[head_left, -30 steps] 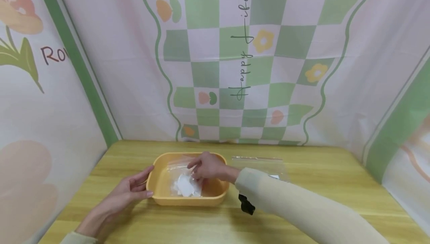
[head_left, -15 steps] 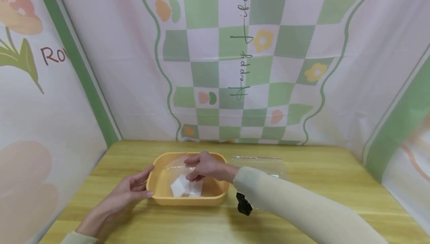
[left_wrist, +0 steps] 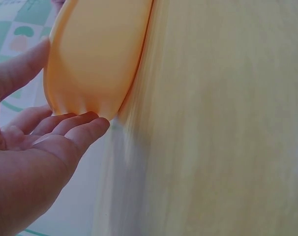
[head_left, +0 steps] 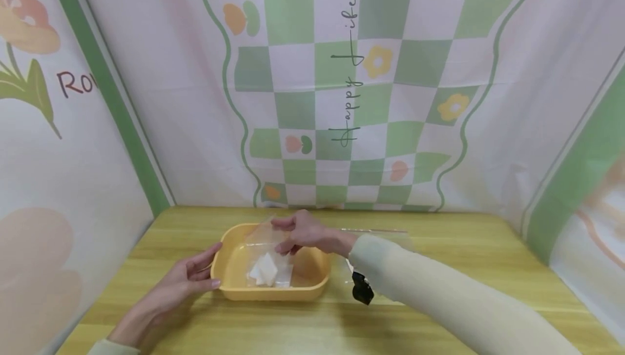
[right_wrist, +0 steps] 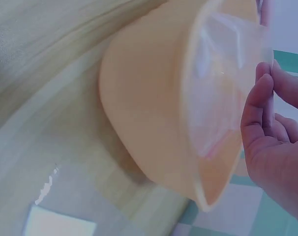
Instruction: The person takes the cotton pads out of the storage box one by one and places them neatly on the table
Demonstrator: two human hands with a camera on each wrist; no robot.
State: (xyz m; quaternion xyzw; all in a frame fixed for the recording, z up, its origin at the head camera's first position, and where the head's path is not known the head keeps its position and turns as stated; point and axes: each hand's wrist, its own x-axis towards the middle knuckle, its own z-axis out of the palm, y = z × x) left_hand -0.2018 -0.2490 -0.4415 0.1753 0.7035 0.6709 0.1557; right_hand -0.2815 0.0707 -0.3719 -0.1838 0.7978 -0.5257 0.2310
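A yellow plastic basin (head_left: pixel 270 293) stands on the wooden table. My left hand (head_left: pixel 183 281) holds its left end, the thumb and fingers spread against the rim and outer wall. Over the basin, my right hand (head_left: pixel 306 234) pinches the upper edge of a clear plastic bag (right_wrist: pixel 220 86) between thumb and fingertips. White folded pieces (head_left: pixel 265 270) show low in the basin, at the bag's lower part; whether all lie inside the bag I cannot tell.
Right of the basin, partly behind my right forearm, another clear zip bag (head_left: pixel 397 239) lies flat. A white card-like piece (right_wrist: pixel 60 223) shows there in the right wrist view. Patterned curtains (head_left: pixel 337 100) rise behind the table (head_left: pixel 454 246).
My right hand has risen slightly, drawing the bag's upper edge up toward the basin's far rim. The white pieces have shifted and look bunched. My left hand stays on the basin.
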